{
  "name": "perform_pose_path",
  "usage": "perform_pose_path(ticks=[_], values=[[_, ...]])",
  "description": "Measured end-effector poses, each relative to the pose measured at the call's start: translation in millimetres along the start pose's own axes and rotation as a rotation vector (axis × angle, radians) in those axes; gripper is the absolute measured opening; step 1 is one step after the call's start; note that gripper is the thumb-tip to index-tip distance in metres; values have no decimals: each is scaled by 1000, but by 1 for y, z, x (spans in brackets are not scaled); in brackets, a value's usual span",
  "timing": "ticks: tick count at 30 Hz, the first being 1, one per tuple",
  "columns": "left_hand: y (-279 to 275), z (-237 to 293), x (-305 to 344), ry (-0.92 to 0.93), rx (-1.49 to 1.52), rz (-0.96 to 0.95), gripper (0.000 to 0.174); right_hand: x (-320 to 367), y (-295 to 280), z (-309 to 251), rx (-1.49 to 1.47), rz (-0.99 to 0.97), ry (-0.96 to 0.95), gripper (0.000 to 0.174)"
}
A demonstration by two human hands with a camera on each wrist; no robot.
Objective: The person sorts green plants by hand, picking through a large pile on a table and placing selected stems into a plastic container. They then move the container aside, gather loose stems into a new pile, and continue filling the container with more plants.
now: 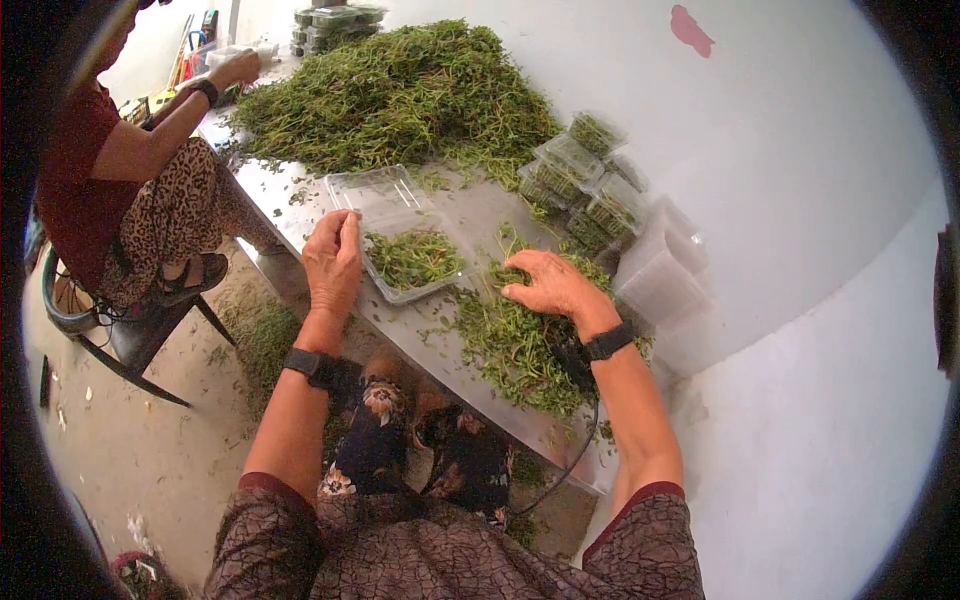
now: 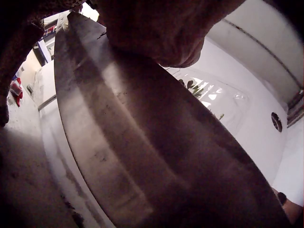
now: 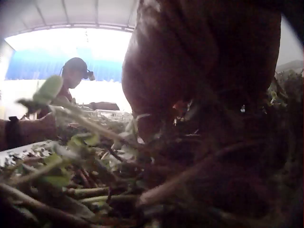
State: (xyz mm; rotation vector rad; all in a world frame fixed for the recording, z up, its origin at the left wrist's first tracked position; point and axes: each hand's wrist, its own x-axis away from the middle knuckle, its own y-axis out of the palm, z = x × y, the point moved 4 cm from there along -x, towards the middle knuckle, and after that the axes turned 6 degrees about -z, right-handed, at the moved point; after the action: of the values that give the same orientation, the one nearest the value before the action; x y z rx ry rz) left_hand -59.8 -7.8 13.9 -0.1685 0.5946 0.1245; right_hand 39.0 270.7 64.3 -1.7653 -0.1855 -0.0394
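Observation:
A clear plastic clamshell box (image 1: 402, 297) lies on the metal table with its lid (image 1: 375, 192) folded back and leafy green sprigs (image 1: 415, 258) inside. At the box's left edge, my left hand (image 1: 333, 265) pinches the plastic near the hinge between thumb and fingers. My right hand (image 1: 555, 285) is over a smaller heap of loose green sprigs (image 1: 515, 345) to the right of the box. Its fingers and thumb curl into the stems, and the right wrist view shows the fingers (image 3: 156, 95) down among them.
A large mound of greens (image 1: 400, 95) covers the table's far part. Filled clear boxes (image 1: 590, 185) are stacked by the wall, beside nested empty ones (image 1: 660, 260). Another person (image 1: 130, 170) sits at the left. A cable (image 1: 565, 470) hangs from my right wrist.

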Motion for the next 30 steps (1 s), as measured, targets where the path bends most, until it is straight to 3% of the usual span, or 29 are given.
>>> perform_pose_path(ticks=[7, 9, 13, 14, 18, 20, 23, 24, 25, 28, 30], values=[[1, -1, 0, -80, 10, -83, 21, 19, -27, -5, -50, 65, -79, 43], [2, -5, 0, -92, 15, -85, 20, 10, -37, 2, -76, 65, 77, 44], [1, -1, 1, -89, 20, -73, 20, -12, -43, 23, 8, 221, 144, 48], [2, -3, 1, -91, 16, -75, 20, -14, -43, 29, -21, 153, 255, 49], [1, 2, 0, -32, 2, -39, 20, -31, -31, 36, -74, -45, 265, 47], [0, 4, -1, -19, -28, -40, 20, -30, -22, 26, -156, -104, 137, 47], [0, 6, -1, 13, -12, -40, 20, -14, -26, 2, -147, -181, 95, 47], [-1, 8, 0, -2, -20, -51, 20, -12, -23, 5, -103, -313, 200, 35], [-1, 10, -1, -17, -27, -60, 21, -7, -25, 2, -102, -313, 201, 35], [-1, 8, -1, -44, -19, -108, 22, 19, -28, -6, -163, -155, 79, 31], [4, 2, -3, -31, 14, -101, 22, 34, -35, -8, -69, 222, -85, 30]])
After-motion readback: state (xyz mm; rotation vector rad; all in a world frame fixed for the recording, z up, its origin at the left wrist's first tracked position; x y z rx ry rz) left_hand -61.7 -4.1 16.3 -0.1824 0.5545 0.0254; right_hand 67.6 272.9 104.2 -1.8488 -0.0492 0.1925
